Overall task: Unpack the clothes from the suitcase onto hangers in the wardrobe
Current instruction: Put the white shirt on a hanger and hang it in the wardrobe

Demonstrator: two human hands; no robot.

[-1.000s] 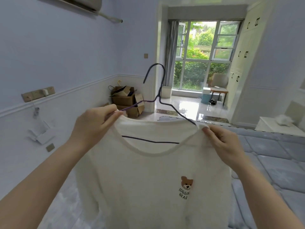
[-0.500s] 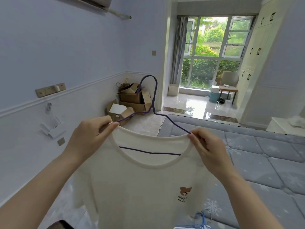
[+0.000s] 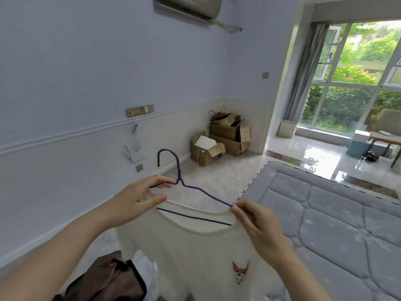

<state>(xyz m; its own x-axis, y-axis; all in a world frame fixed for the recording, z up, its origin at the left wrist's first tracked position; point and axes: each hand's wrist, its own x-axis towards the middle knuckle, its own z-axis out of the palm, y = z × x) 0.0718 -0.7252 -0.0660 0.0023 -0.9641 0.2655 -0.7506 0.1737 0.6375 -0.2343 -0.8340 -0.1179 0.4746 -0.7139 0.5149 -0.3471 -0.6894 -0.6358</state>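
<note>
Blue-walled bedroom, bed (image 3: 325, 224) at right. The view has swung left since a second ago. My left hand (image 3: 134, 203) pinches the hanger (image 3: 180, 183); right hand (image 3: 258, 227) fingers pinch the shirt (image 3: 195, 257) shoulder. The shirt appears seated and ready for the wardrobe.

I have one view only, the head camera, so no second view shares the scene. It is worn at head height and faces forward and slightly down with a wide-angle lens. Both forearms enter from the bottom edge; the left hand (image 3: 138, 200) sits near centre at 9 o'clock, the right hand (image 3: 258, 224) at 4 o'clock, both close to the lens. The wall (image 3: 86, 72) fills 9 to 12 o'clock, the window (image 3: 355, 83) 2 o'clock, the bed (image 3: 338, 213) 4 o'clock.
</note>
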